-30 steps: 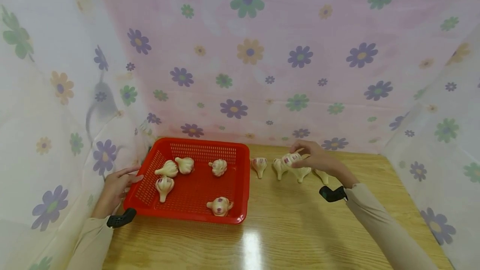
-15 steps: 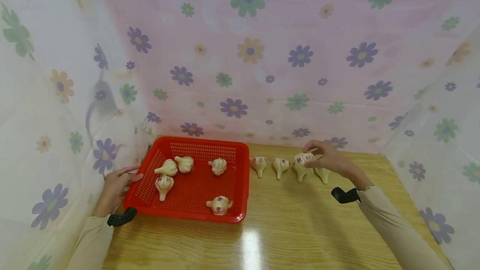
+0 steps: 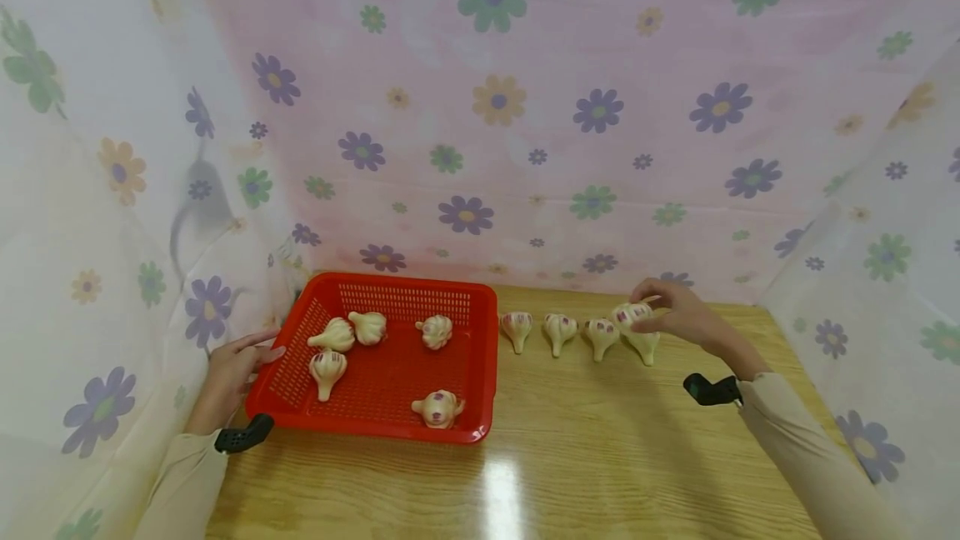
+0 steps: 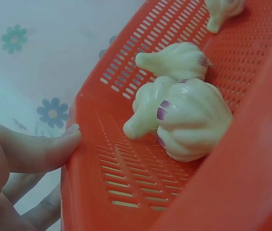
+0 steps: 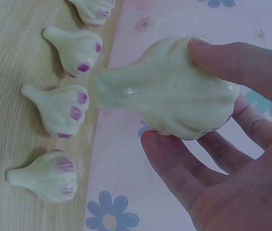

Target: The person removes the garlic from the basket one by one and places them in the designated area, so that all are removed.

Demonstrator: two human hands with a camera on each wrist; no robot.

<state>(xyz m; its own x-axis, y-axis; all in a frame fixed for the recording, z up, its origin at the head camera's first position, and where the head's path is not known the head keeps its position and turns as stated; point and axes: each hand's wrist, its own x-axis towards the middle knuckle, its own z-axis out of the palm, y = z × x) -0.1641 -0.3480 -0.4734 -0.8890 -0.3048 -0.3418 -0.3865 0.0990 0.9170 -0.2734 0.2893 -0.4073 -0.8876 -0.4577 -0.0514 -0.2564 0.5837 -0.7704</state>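
Observation:
A garlic bulb (image 5: 169,89) with purple marks is in my right hand (image 3: 678,317), gripped between thumb and fingers. It is held above the table, its stem pointing towards the row in the right wrist view. Just below, in the head view, the last bulb of the row (image 3: 645,348) is partly covered by it. On the left, my left hand (image 3: 234,373) holds the side of a red plastic basket (image 3: 375,432), thumb (image 4: 61,144) at the rim and fingers outside the wall. Several garlic bulbs lie in the basket, among them one near the front (image 3: 438,409).
Several garlic bulbs, such as this one (image 3: 559,333), lie in a row along the back of the wooden table (image 3: 585,457), right of the basket. A flowered cloth (image 3: 540,107) hangs behind and at both sides.
My right hand has moved right along the row with the garlic bulb, uncovering bulbs that it hid before. The left hand and the basket have stayed in place.

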